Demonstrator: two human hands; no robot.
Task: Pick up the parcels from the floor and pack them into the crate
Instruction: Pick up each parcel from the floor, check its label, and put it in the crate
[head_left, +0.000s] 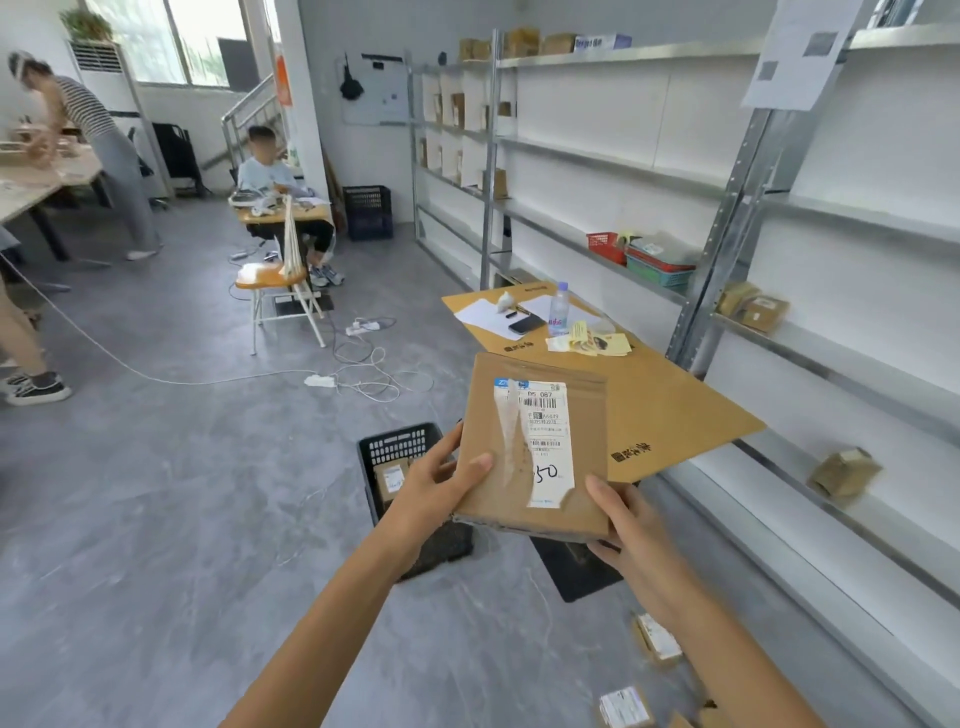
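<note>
A flat brown cardboard parcel (524, 447) with a white shipping label is held up in front of me, above the floor. My left hand (441, 480) grips its left edge, thumb on top. My right hand (631, 525) holds its lower right corner, thumb on the top face. Below and behind the parcel, a black plastic crate (395, 444) stands on the grey floor with a small brown parcel (392, 480) inside. Small labelled parcels (657, 639) (623, 706) lie on the floor at the lower right.
A large cardboard sheet (675, 405) serves as a low table top on the right, bearing a bottle (559, 308), phone and papers. Metal shelving (779, 208) lines the right wall. Cables and a power strip (363, 327) lie on the floor. A chair (275, 291) and two people stand farther back.
</note>
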